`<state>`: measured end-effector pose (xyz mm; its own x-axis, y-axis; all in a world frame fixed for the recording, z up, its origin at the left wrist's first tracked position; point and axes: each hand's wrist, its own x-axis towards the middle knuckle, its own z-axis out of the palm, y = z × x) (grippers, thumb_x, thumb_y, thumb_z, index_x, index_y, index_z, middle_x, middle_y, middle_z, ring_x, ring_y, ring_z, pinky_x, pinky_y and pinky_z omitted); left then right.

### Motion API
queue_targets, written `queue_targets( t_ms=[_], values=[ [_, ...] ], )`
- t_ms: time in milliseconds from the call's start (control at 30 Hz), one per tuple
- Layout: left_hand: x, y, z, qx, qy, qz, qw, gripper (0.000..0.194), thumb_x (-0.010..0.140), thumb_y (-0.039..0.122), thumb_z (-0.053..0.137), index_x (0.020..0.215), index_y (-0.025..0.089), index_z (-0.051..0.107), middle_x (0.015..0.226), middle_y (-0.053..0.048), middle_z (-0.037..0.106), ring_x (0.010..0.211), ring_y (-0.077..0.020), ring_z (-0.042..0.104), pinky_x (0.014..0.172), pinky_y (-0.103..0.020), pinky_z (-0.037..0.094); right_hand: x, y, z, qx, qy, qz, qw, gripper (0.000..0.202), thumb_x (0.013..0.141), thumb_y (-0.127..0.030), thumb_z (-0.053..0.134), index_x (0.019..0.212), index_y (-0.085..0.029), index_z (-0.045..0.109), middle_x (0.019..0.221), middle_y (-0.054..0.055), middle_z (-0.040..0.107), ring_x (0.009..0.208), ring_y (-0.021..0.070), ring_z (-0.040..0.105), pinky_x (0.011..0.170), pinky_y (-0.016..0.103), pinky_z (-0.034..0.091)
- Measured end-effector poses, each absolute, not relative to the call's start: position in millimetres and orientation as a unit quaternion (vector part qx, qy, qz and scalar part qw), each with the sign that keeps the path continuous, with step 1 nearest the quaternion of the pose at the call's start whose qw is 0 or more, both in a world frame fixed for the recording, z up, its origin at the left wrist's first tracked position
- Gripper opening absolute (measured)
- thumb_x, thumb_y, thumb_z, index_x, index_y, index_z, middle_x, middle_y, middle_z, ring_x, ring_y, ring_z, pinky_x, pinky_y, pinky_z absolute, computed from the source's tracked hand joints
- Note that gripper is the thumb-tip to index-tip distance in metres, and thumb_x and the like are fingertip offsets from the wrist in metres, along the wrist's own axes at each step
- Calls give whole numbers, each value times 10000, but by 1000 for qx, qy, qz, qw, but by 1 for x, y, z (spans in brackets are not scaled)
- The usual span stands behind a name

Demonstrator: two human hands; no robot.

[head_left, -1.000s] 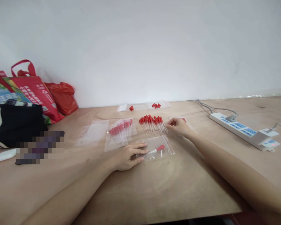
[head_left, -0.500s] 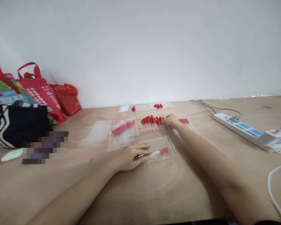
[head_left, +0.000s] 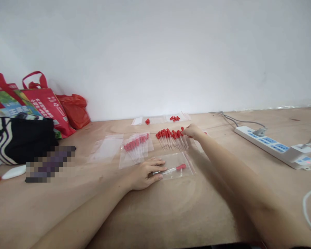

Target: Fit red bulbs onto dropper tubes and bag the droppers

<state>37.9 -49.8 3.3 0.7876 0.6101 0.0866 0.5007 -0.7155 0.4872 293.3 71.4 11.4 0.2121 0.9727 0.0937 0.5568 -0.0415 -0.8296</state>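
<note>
My left hand (head_left: pixel 146 173) rests on the table, thumb and fingers holding the left end of a clear zip bag (head_left: pixel 172 159). Inside that bag lies one dropper (head_left: pixel 180 166) with a red rubber bulb, its tip toward my palm. Farther forward, my right hand (head_left: pixel 192 131) is closed in a pinch on a red-bulbed dropper (head_left: pixel 182 129) at the right end of a row of loose droppers (head_left: pixel 168 133). Their red bulbs point away from me. Left of the row, several bagged droppers (head_left: pixel 132 144) overlap in a fan. My right wrist partly hides more bagged droppers behind it.
Flat zip bags (head_left: pixel 107 148) lie to the left. Near the wall are bags with small red bulbs (head_left: pixel 175 118). A white power strip (head_left: pixel 271 145) with cables is on the right; shopping bags (head_left: pixel 46 107) and a black pouch (head_left: pixel 26 138) stand at left.
My right hand has shifted slightly right, and the end dropper's bulb now stands a little apart from the row. My left hand stays on the bag.
</note>
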Motion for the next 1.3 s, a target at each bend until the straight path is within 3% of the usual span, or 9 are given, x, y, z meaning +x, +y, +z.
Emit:
queue_targets(
  t_ms=[133,200,333,567,667,767,900,1067,1300],
  values=[
    [37,-50,1,918,301,129,224,313,829,310,474,1129,252,544,1268,-38,462,1211,-197,360,1007,-399,283,313,35,5,-638,-552,299,446,301,678,-218,509,971,-159,481,550,-41,476,455,84,484,447,215,404],
    [37,-49,1,918,301,131,223,313,828,312,475,1128,255,544,1265,-35,465,1211,-197,359,1004,-396,290,323,16,-6,-584,-524,329,526,387,669,-230,493,1047,-190,419,581,-59,468,449,79,475,452,218,406],
    [38,-50,3,916,311,121,223,317,827,327,473,1131,266,540,1267,-31,463,1205,-200,368,1002,-406,290,330,-7,-29,-571,-443,353,594,390,642,-269,504,1009,-212,385,589,-73,452,459,87,474,465,229,419],
    [38,-52,3,913,316,132,223,408,824,332,475,1223,256,441,1272,-35,457,1193,-208,378,994,-396,302,306,-27,-33,-542,-381,444,603,296,654,-235,521,913,-245,379,617,-46,474,516,112,525,503,253,463],
    [38,-53,2,910,319,144,223,520,826,325,471,1309,264,291,1330,-31,380,1200,-203,365,997,-377,301,299,-39,-31,-510,-400,496,577,229,673,-285,552,841,-230,405,673,-15,542,523,105,535,531,267,473],
    [38,-54,3,910,319,138,225,537,827,313,464,1321,275,255,1364,-20,324,1223,-200,328,1009,-372,283,301,-45,-29,-491,-493,510,506,255,650,-356,611,789,-200,464,706,10,584,552,104,536,529,260,459],
    [38,-53,4,910,317,141,226,532,826,319,465,1317,280,263,1359,-21,331,1218,-211,333,1006,-384,282,311,-43,-28,-472,-647,429,417,287,586,-395,681,731,-172,572,782,25,585,669,121,538,640,289,456],
    [39,-53,4,918,307,133,215,511,832,326,456,1311,265,287,1333,-33,374,1204,-201,355,998,-376,293,316,-35,-35,-424,-749,311,404,165,639,-354,664,738,-222,673,1047,56,518,1004,191,473,906,376,350],
    [39,-52,5,919,311,117,214,427,838,325,452,1259,281,390,1323,-21,393,1221,-201,339,1017,-399,262,308,-41,-34,-420,-801,253,343,153,739,-287,553,805,-269,690,1110,61,507,1087,212,424,949,414,288]
  ],
)
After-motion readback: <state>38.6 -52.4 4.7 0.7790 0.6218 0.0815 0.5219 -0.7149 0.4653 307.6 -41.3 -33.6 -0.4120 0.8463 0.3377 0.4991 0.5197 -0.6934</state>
